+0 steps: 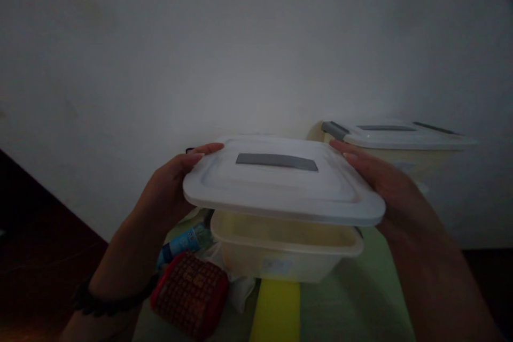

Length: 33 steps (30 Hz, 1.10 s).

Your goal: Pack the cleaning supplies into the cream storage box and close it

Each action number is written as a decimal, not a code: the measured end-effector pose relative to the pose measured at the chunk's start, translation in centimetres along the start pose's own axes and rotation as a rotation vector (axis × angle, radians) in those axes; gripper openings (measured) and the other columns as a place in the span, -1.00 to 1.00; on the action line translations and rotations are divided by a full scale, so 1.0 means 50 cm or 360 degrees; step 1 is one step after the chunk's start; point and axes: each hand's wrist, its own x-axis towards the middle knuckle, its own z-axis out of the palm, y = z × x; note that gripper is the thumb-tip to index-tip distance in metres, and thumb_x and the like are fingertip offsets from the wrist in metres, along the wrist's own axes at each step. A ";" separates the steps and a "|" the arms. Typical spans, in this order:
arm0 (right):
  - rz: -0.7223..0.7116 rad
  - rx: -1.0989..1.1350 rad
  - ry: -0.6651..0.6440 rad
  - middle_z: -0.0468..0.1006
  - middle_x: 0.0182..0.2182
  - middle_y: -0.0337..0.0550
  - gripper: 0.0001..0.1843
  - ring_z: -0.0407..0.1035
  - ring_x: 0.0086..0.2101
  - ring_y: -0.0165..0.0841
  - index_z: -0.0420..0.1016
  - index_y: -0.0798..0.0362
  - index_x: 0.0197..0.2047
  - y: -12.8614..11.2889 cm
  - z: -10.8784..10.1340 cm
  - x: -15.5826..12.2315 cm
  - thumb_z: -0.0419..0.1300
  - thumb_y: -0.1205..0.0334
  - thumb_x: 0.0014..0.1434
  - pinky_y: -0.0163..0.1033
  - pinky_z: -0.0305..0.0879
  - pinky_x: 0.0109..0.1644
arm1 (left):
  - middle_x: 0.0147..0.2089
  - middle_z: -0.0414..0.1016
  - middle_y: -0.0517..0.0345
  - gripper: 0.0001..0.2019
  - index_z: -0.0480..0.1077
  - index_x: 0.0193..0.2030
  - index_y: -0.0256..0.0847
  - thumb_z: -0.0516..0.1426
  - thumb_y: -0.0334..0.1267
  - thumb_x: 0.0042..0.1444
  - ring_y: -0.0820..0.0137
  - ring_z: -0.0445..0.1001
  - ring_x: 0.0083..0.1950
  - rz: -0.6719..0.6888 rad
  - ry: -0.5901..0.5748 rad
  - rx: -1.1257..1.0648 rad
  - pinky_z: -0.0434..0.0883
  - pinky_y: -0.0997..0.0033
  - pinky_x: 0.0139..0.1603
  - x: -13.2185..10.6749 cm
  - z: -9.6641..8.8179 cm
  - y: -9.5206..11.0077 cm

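Note:
Both hands hold a white plastic lid (276, 192) with a grey handle strip, raised above an open storage box (256, 264). My left hand (176, 176) grips the lid's left edge, thumb and finger on the top rim. On the opposite side, my right hand (374, 176) is closed on the right edge with its fingertips on the upper face. The lid is apart from the box at the front; whether it touches at the back is hidden. The box is pale, translucent and carries a small label. Its contents are mostly hidden by the lid.
A second lidded storage box (420, 157) stands at the right by the wall. Left of the open box lie a blue-labelled bottle (182, 246), a red patterned container (192, 294) and a white plastic bag (240, 291). A yellow strip (276, 310) crosses the green table surface (348, 304).

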 end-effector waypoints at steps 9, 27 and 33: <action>0.0318 0.0384 -0.0099 0.59 -0.10 -0.16 -0.68 0.50 -0.16 -0.15 0.51 -0.14 -0.09 -0.008 -0.001 -0.004 0.22 0.16 0.03 -0.11 0.54 -0.26 | -0.30 0.56 0.13 -0.73 0.50 -0.13 -0.19 0.17 -0.28 -0.03 0.45 0.45 -0.45 -0.0011 0.0073 0.0166 0.34 0.60 -0.55 0.005 -0.016 -0.011; -0.0040 0.0191 -0.0112 0.32 0.20 -0.16 -0.44 0.35 0.07 -0.15 0.29 -0.13 0.07 0.019 0.020 0.002 0.29 0.30 -0.02 -0.04 0.49 -0.06 | -0.41 0.60 0.09 -0.55 0.37 0.07 -0.18 0.24 -0.34 -0.01 0.36 0.54 -0.52 -0.0024 -0.0102 0.0272 0.49 0.48 -0.52 0.005 -0.017 -0.015; 0.0230 0.0255 -0.0245 0.62 -0.18 -0.11 -0.48 0.55 -0.40 -0.19 0.35 -0.08 0.03 0.017 0.014 0.004 0.33 0.24 -0.03 -0.13 0.53 -0.47 | -0.56 0.54 0.14 -0.74 0.49 -0.23 -0.25 0.30 -0.32 -0.13 0.39 0.48 -0.61 -0.0139 -0.0162 0.0164 0.44 0.52 -0.60 -0.001 -0.010 -0.017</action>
